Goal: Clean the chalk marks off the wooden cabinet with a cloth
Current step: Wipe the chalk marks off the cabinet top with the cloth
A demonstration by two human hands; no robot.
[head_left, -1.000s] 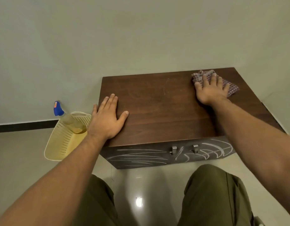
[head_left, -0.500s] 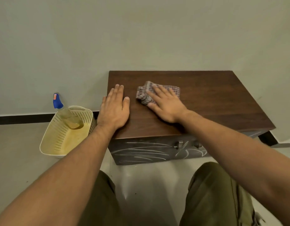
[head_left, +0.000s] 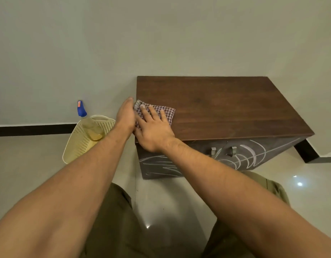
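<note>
Two hands at left edge of cabinet [head_left: 226, 105]. Right hand [head_left: 153, 131], fingers flat and spread, presses cloth [head_left: 166, 112] on the top's near-left corner for wiping. Left hand [head_left: 125, 114], fingers straight, empty, apparently guards the edge beside it. Chalk marks [head_left: 250, 153] cover the front.

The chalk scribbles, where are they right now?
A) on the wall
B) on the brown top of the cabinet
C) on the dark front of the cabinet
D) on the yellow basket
C, because the white chalk lines run across the dark front of the cabinet, on both sides of its two metal handles.
</note>
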